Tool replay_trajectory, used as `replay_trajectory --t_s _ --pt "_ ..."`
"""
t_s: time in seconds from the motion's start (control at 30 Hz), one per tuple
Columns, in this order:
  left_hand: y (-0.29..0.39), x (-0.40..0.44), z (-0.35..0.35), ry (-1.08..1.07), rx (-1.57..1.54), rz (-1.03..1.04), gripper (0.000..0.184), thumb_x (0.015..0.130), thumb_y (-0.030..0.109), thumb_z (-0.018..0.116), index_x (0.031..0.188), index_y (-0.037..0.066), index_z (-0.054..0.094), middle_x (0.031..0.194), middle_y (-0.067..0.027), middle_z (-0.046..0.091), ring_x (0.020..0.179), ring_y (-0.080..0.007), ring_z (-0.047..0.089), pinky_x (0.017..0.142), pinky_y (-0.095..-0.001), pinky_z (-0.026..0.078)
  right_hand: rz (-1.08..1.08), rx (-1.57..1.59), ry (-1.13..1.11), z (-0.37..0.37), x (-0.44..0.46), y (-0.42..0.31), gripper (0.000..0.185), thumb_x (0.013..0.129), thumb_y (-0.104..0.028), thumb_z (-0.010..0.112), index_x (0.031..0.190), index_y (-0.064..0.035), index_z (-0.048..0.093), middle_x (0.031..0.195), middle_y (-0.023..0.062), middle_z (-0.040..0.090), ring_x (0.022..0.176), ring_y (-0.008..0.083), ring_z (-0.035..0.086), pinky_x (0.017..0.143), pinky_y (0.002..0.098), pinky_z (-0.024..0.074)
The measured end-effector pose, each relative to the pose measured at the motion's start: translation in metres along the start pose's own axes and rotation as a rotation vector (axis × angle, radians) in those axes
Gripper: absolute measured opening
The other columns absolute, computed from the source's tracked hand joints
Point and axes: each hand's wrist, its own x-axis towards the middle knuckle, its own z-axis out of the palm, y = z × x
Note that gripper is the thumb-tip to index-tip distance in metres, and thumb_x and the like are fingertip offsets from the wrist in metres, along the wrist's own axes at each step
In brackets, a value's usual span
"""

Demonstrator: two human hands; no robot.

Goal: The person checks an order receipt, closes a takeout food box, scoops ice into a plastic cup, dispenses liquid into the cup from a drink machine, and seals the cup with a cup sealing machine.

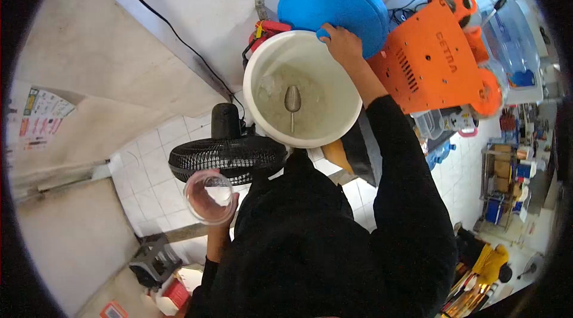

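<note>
A clear plastic cup (209,197) is in my left hand (224,207), whose fingers are wrapped around it, low on the left side. My right hand (344,45) is closed on the edge of a round blue lid (331,5), which is tilted up behind the white bucket (258,109). The bucket is uncovered, and inside it a metal scoop (292,100) lies with its handle toward me. Pale, translucent stuff that looks like ice (271,86) covers part of the bottom.
Left of the bucket a black fan (227,154) stands close to my legs. An orange machine (436,58) is at the right, beside a large clear water container (513,37). A black cord (173,28) runs down the wall. Far right, a person in yellow (490,263) is visible.
</note>
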Motion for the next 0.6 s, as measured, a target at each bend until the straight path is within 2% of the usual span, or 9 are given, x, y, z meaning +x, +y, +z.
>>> replay_trajectory --t_s 0.1,0.13,0.2,0.27,0.33,0.4,0.47,0.57,0.6 --pt "0.005 0.015 0.047 -0.051 -0.108 -0.061 0.088 0.075 0.030 0.090 0.141 0.006 0.036 0.126 -0.0137 0.053 0.113 -0.0278 0.061 0.095 -0.0439 0.052 -0.030 0.014 0.156 -0.007 -0.032 -0.026 0.040 0.095 -0.030 0.061 0.129 -0.0101 0.058 0.118 0.0177 0.065 0.114 0.0373 0.063 0.079 0.0516 0.0576" --pt "0.006 0.019 0.064 -0.021 -0.146 -0.086 0.086 0.066 0.020 0.095 0.133 0.002 0.044 0.120 -0.0138 0.060 0.107 -0.0259 0.063 0.094 -0.0384 0.053 -0.035 0.090 0.144 -0.006 -0.041 -0.042 0.046 0.095 -0.032 0.062 0.132 -0.0062 0.055 0.126 0.0192 0.062 0.123 0.0385 0.058 0.079 0.0515 0.0576" --pt "0.018 0.029 0.091 -0.113 -0.166 -0.221 0.083 0.060 0.020 0.097 0.128 0.002 0.052 0.126 -0.0171 0.060 0.119 -0.0311 0.061 0.102 -0.0407 0.050 0.055 0.173 -0.367 0.013 -0.063 -0.079 0.037 0.091 -0.029 0.060 0.115 -0.0015 0.067 0.114 0.0203 0.070 0.106 0.0390 0.068 0.086 0.0507 0.0567" --pt "0.023 0.029 0.107 -0.232 -0.165 -0.325 0.081 0.059 0.021 0.098 0.125 0.003 0.055 0.135 -0.0198 0.058 0.133 -0.0367 0.052 0.109 -0.0432 0.044 -0.134 0.293 -0.961 0.126 -0.077 -0.081 0.039 0.089 -0.038 0.062 0.093 -0.0007 0.074 0.095 0.0224 0.074 0.092 0.0395 0.071 0.087 0.0490 0.0554" --pt "0.016 0.025 0.121 -0.360 -0.163 -0.376 0.078 0.059 0.021 0.098 0.123 0.004 0.056 0.142 -0.0216 0.056 0.144 -0.0404 0.041 0.115 -0.0452 0.039 -0.277 0.505 -1.232 0.160 -0.112 -0.067 0.035 0.089 -0.032 0.065 0.097 0.0014 0.073 0.103 0.0243 0.072 0.091 0.0395 0.072 0.080 0.0491 0.0567" --pt "0.020 0.025 0.129 -0.390 -0.112 -0.409 0.075 0.060 0.022 0.097 0.121 0.005 0.056 0.147 -0.0214 0.053 0.149 -0.0402 0.033 0.117 -0.0450 0.036 -0.135 0.568 -1.183 0.206 -0.150 -0.065 0.031 0.090 -0.027 0.067 0.095 0.0034 0.071 0.104 0.0220 0.071 0.089 0.0374 0.071 0.077 0.0485 0.0567" --pt "0.025 0.026 0.132 -0.384 -0.108 -0.512 0.072 0.061 0.023 0.097 0.118 0.005 0.056 0.152 -0.0214 0.048 0.152 -0.0385 0.027 0.118 -0.0449 0.035 0.258 0.372 -1.179 0.263 -0.166 -0.091 0.029 0.091 -0.024 0.069 0.094 0.0047 0.069 0.101 0.0181 0.071 0.087 0.0352 0.070 0.076 0.0474 0.0564" --pt "0.019 0.021 0.131 -0.335 -0.191 -0.529 0.074 0.060 0.018 0.096 0.120 0.007 0.053 0.154 -0.0249 0.045 0.154 -0.0367 0.023 0.120 -0.0437 0.029 0.613 0.594 -1.241 0.248 -0.150 -0.089 0.027 0.091 -0.027 0.069 0.093 -0.0001 0.071 0.078 0.0165 0.069 0.067 0.0291 0.070 0.054 0.0460 0.0539" --pt "0.023 0.026 0.129 -0.384 -0.157 -0.548 0.075 0.060 0.016 0.096 0.120 0.006 0.053 0.159 -0.0245 0.038 0.154 -0.0366 0.021 0.121 -0.0429 0.028 -0.216 0.425 -1.156 0.276 -0.143 -0.067 0.022 0.090 -0.022 0.069 0.095 0.0002 0.070 0.079 0.0162 0.069 0.067 0.0309 0.070 0.052 0.0454 0.0539"
